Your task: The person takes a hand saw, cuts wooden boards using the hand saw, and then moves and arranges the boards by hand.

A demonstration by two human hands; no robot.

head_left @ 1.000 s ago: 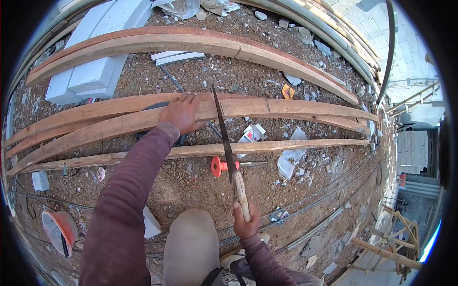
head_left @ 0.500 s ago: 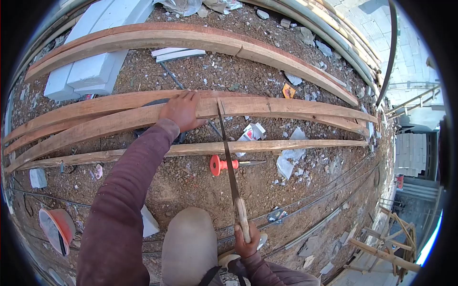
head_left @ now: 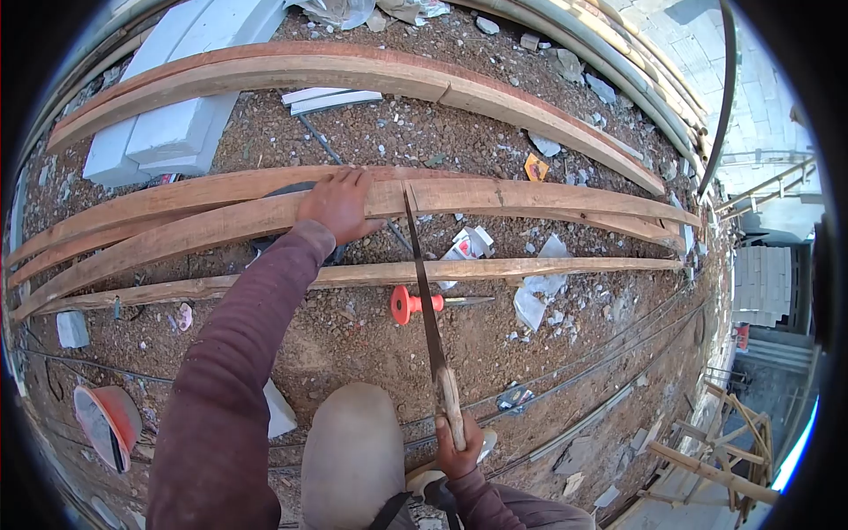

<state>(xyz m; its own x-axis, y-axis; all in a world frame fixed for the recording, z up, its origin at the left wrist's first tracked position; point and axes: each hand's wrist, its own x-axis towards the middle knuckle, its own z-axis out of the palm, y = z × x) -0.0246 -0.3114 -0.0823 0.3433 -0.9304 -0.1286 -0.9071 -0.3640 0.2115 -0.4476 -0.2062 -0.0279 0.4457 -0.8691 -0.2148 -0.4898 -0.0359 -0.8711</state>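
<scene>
My right hand (head_left: 458, 446) is wrapped round the pale wooden handle of a handsaw (head_left: 427, 309). The narrow dark blade runs away from me, and its far end lies at the wooden beam (head_left: 459, 195), beside a thin cut line. My left hand (head_left: 338, 205) presses on top of that beam just left of the blade, fingers curled over its far edge and thumb on the near side. Beneath and behind it lie more beams (head_left: 141, 196). A chisel with a red hand guard (head_left: 405, 305) rests on the soil, partly crossed by the blade.
Another long timber (head_left: 291, 75) lies farther off across white blocks (head_left: 168, 137). A thinner timber (head_left: 371, 273) runs nearer my knees. An orange bucket (head_left: 124, 415) is tipped at lower left. Bamboo poles (head_left: 583, 44) line the back; rods and rubble litter the ground.
</scene>
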